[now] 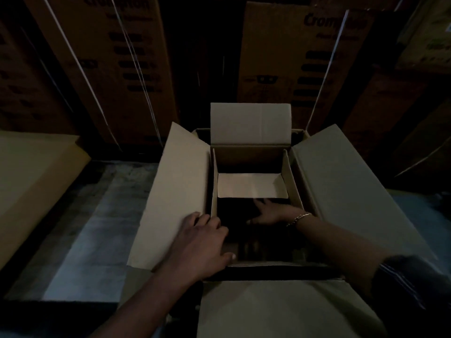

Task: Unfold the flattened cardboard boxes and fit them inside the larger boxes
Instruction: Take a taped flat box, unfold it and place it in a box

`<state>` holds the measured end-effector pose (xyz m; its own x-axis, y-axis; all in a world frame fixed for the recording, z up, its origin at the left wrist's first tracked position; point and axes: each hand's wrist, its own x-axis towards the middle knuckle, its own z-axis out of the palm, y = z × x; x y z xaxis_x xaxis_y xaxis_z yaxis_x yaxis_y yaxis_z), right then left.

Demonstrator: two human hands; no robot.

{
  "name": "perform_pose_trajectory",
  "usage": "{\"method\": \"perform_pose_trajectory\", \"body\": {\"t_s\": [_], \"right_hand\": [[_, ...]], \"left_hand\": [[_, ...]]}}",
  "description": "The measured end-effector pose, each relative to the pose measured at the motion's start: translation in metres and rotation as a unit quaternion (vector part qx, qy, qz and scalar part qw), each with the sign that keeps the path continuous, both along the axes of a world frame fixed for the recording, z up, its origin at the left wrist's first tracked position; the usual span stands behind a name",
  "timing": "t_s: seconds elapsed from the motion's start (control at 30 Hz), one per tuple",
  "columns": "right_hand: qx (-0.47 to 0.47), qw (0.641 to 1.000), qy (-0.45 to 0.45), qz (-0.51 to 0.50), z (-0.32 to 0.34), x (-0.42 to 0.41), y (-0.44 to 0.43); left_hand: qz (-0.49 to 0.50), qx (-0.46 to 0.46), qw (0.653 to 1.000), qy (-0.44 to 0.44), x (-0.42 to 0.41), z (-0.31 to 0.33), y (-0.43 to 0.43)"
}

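1. We see the left hand [202, 242] resting on the left edge of the big box [346, 181], its fingers spread and laid over the rim where the left flap [175, 189] begins; it is flat, not closed on anything.
2. The right hand [271, 213] reaches down inside, palm down and fingers spread open, pressing on the dark bottom area; we cannot tell exactly what it touches because it is very dark there.
3. The big box stands on the floor [80, 230] with all four flaps open: left and right flaps spread outward, the far flap [251, 123] stands upright, and the near flap [280, 311] lies toward us.
4. The smaller box [290, 176], already unfolded, sits inside the big box, its walls just beside the big box's walls.
5. At the bottom of the smaller box we see one pale bottom flap [251, 185] lying flat on the far side; the near part is in shadow.
6. Behind stand tall printed cartons [117, 57] with white straps, and a flat cardboard sheet [31, 176] lies at the left.
7. A thin bracelet [299, 218] is on the right wrist, and a dark sleeve [410, 281] covers the right arm higher up.
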<state>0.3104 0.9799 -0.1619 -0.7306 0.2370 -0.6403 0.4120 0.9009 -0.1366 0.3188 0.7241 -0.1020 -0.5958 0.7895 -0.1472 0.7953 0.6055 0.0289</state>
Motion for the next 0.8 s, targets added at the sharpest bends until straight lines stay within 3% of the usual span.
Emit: {"method": "perform_pose_trajectory", "body": {"t_s": [0.2,0.7,0.8], "right_hand": [[0.065,0.987,0.144,-0.001,0.027,-0.013,0.035],[0.143,0.976,0.156,0.046,0.065,-0.060,0.076],[0.137,0.970,0.194,0.054,0.070,-0.055,0.078]], "left_hand": [[0.011,-0.005,1.000,-0.021,-0.017,0.007,0.021],[0.033,0.010,0.998,-0.060,-0.022,-0.001,0.044],[0.037,0.019,0.997,-0.058,-0.022,-0.001,0.044]]}}
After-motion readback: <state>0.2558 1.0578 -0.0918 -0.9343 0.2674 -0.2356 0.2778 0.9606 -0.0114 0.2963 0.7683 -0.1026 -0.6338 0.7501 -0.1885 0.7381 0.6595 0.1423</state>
